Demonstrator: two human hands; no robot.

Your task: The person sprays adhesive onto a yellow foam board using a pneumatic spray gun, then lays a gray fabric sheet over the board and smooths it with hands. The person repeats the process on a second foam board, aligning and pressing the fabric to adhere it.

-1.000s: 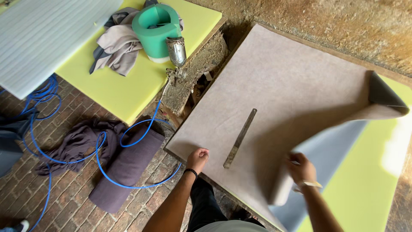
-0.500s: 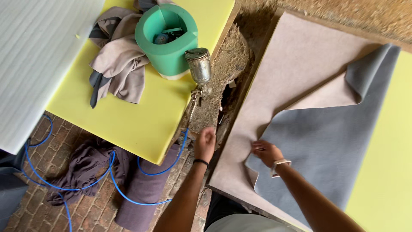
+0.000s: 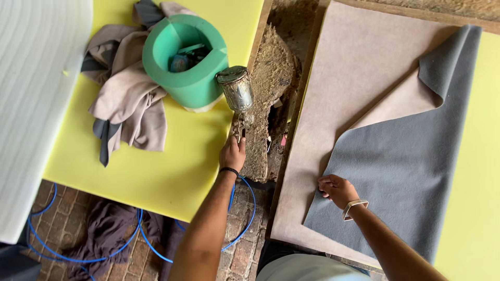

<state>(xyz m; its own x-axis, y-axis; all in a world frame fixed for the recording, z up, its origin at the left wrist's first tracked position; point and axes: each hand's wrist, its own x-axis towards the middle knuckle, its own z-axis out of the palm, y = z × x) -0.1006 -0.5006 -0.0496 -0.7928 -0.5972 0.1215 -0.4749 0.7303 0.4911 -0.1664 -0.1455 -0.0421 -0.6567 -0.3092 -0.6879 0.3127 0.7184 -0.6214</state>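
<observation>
My left hand (image 3: 232, 153) reaches forward and grips the handle of a metal spray gun (image 3: 237, 93) with a cup on top, at the edge of a yellow foam slab (image 3: 172, 166). My right hand (image 3: 337, 189) rests on the corner of a grey fabric sheet (image 3: 406, 171) that is folded back over itself, its pale underside (image 3: 354, 78) facing up. Yellow foam (image 3: 476, 156) shows bare where the fabric is folded away.
A green foam ring (image 3: 200, 86) holding small items sits on the left slab beside crumpled fabric scraps (image 3: 130, 104). A white ribbed sheet (image 3: 36, 93) lies far left. A blue hose (image 3: 120, 250) coils over dark cloth (image 3: 104, 229) on the brick floor. A glue-crusted gap (image 3: 271, 104) separates the slabs.
The grey fabric has been folded back from the right. My left hand moved from the fabric's edge up to the spray gun. The view shifted left.
</observation>
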